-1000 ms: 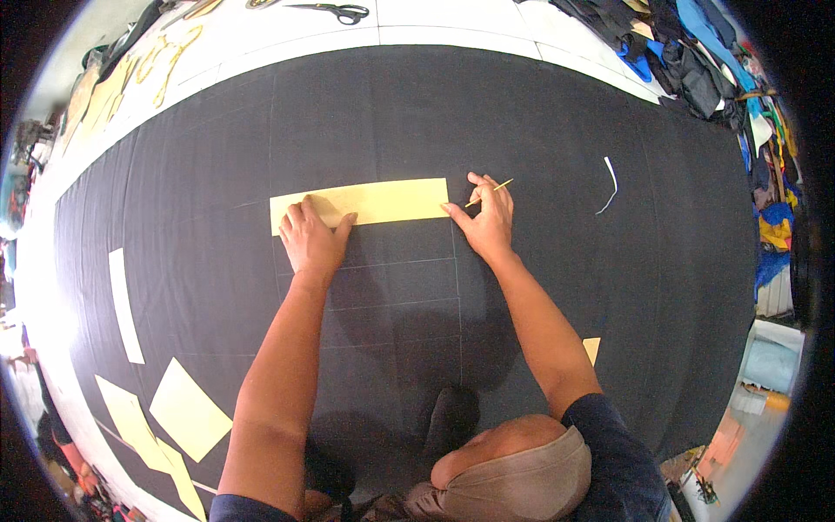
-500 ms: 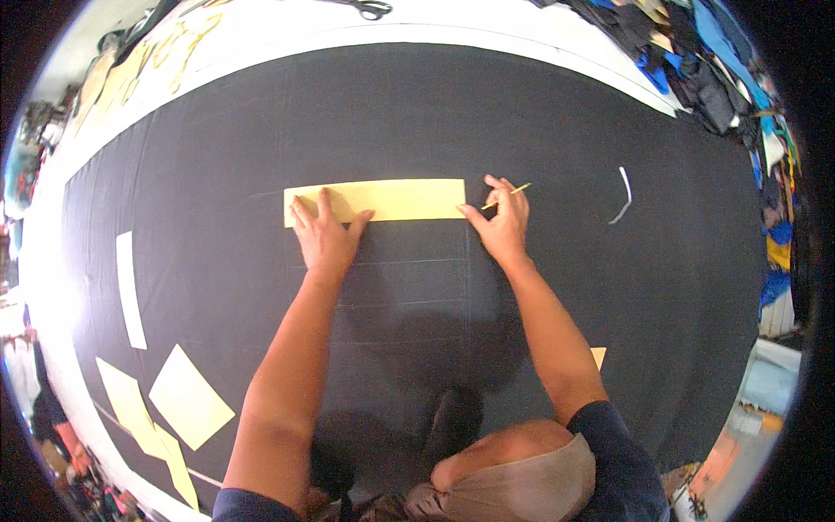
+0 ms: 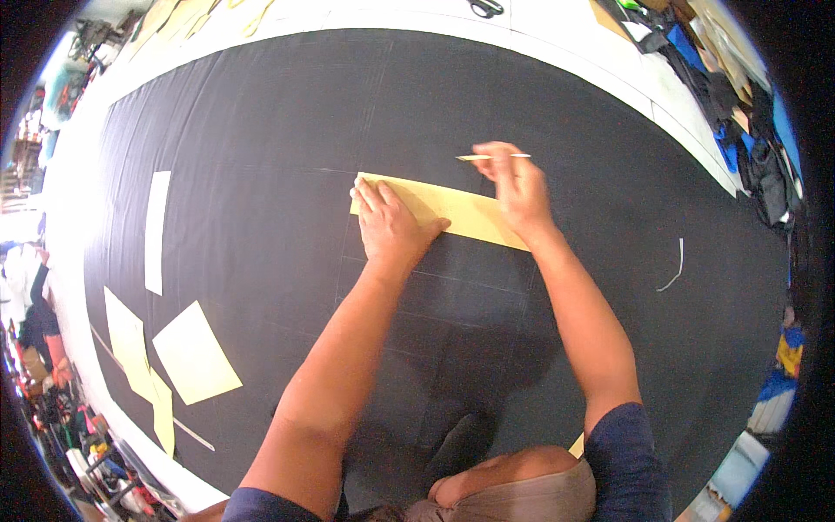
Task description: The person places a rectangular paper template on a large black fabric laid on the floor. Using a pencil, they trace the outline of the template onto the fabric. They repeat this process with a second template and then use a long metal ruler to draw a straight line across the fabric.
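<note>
A long yellow paper strip [image 3: 474,214] lies on a wide black cloth [image 3: 261,130]. My left hand [image 3: 389,228] rests flat on the strip's left part, fingers spread and thumb by the near edge. Over the strip's right end is my right hand [image 3: 522,193], closed around a thin pencil [image 3: 475,158]. The pencil lies nearly level, its point to the left, beyond the strip's far edge. I cannot tell whether it touches the cloth. Faint pale lines run across the cloth on the near side of the strip.
Several yellow paper pieces [image 3: 198,355] and a white strip [image 3: 155,233] lie at the left. A thin bent white strip [image 3: 678,270] is at the right. Black-handled scissors [image 3: 485,8] sit on the white table margin. Piled fabrics [image 3: 765,174] crowd the far right edge.
My right hand has moved from the strip's right end to over its far edge, with the pencil still in it. The whole view has turned, so the strip appears slanted.
</note>
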`<state>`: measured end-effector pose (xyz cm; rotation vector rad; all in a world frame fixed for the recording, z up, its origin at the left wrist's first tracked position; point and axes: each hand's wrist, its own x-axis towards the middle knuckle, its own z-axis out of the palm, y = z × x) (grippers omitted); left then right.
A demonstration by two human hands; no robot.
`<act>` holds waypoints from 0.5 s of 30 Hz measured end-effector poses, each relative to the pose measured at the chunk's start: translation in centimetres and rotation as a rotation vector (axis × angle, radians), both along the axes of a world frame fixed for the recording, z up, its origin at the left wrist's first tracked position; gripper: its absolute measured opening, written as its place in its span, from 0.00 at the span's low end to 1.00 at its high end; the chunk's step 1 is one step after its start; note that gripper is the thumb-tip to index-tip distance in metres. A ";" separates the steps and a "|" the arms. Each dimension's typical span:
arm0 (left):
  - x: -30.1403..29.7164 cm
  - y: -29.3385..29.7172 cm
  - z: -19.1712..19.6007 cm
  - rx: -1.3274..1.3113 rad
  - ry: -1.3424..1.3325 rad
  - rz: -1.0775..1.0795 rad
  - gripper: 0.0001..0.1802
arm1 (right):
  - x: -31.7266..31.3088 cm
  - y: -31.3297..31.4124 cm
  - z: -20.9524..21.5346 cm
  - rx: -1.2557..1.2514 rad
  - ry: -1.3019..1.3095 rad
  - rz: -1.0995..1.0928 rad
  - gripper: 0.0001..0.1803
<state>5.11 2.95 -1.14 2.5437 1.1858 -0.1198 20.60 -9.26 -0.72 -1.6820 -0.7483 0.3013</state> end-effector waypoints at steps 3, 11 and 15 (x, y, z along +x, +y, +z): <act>0.0 0.1 0.6 -0.025 0.037 0.001 0.69 | -1.6 5.6 0.0 -0.174 0.067 0.240 0.19; 0.6 0.2 1.0 -0.001 0.045 -0.011 0.71 | -2.6 12.1 -2.0 -0.266 -0.104 0.456 0.12; 0.6 0.1 1.5 -0.028 0.066 0.005 0.72 | -2.5 12.2 -2.4 -0.212 -0.137 0.502 0.11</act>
